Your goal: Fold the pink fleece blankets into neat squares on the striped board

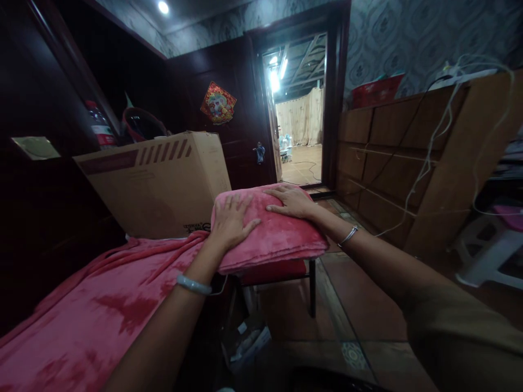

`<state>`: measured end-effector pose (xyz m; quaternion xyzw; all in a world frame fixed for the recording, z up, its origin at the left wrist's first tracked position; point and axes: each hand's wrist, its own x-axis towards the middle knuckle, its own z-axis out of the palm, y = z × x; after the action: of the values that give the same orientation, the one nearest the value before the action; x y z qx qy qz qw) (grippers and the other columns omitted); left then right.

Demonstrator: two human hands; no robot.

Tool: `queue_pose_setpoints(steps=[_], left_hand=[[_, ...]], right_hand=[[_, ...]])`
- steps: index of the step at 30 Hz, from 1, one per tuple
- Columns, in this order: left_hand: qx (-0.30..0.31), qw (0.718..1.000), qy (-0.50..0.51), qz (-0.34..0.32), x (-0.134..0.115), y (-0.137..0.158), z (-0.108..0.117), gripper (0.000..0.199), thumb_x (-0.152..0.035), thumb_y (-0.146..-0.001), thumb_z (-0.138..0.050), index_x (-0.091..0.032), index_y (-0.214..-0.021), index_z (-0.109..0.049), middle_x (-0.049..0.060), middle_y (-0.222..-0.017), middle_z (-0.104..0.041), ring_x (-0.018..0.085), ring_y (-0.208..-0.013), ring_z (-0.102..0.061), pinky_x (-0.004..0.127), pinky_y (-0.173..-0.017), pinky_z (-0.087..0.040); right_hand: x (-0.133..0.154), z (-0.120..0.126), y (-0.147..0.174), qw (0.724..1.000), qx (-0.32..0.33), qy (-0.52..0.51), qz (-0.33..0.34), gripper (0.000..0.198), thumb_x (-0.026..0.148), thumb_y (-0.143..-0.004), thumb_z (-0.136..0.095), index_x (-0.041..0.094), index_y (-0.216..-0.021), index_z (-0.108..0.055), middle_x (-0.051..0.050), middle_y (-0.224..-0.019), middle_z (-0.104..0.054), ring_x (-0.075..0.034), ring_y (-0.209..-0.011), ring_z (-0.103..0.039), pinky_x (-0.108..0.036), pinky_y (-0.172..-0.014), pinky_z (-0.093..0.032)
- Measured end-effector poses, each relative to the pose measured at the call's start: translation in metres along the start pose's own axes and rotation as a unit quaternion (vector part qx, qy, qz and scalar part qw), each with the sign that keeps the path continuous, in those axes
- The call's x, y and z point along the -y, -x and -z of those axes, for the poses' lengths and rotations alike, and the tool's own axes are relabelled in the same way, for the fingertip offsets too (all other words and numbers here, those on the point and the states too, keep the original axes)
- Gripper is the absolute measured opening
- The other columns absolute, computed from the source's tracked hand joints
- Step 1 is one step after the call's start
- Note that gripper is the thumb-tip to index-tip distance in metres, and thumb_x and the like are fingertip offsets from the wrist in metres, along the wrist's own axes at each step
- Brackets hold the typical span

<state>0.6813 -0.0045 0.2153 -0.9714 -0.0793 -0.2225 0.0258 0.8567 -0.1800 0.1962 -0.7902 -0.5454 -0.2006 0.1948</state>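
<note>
A folded pink plush blanket [273, 234] lies as a thick, squarish pad on a chair with a red seat [273, 274]. My left hand [232, 222] rests flat on its left part, fingers spread. On the upper right part lies my right hand [289, 200], palm down with the thumb held apart. Neither hand grips the fabric. To the left, a second pink plush cover [110, 296] is spread out with wrinkles, and it reaches up to the folded blanket's left side.
Behind the spread cover stands a large cardboard box [159, 182], with a bottle [100, 125] beyond it. A wooden cabinet [392, 158] with hanging white cables lines the right wall. The doorway [302, 125] stands open at the back. A white stool [490, 253] is at right.
</note>
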Motion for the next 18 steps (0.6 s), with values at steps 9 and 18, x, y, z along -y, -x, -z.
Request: queue_pose_setpoints(steps=[9,18], left_hand=[[0.004,0.959,0.011,-0.283,-0.052,0.108,-0.024,0.046,-0.04,-0.086,-0.067,-0.022,-0.128,-0.064,0.018,-0.139,-0.058,0.033,-0.123,-0.056,0.053,-0.103,-0.043],[-0.095,0.966,0.048,-0.235,-0.121,0.058,-0.016,0.041,-0.024,-0.091,-0.058,-0.021,-0.131,-0.057,0.017,-0.131,-0.059,0.031,-0.115,-0.054,0.05,-0.094,-0.044]], right_hand=[[0.002,0.004,0.0,1.0,0.025,-0.006,-0.018,0.081,0.077,-0.09,-0.042,0.027,-0.153,-0.044,-0.01,-0.153,-0.049,-0.034,-0.142,-0.041,-0.05,-0.12,-0.029],[-0.004,0.024,-0.009,0.986,0.081,-0.145,-0.02,0.07,0.07,-0.097,-0.035,0.027,-0.152,-0.046,-0.004,-0.157,-0.045,-0.027,-0.147,-0.037,-0.046,-0.124,-0.024]])
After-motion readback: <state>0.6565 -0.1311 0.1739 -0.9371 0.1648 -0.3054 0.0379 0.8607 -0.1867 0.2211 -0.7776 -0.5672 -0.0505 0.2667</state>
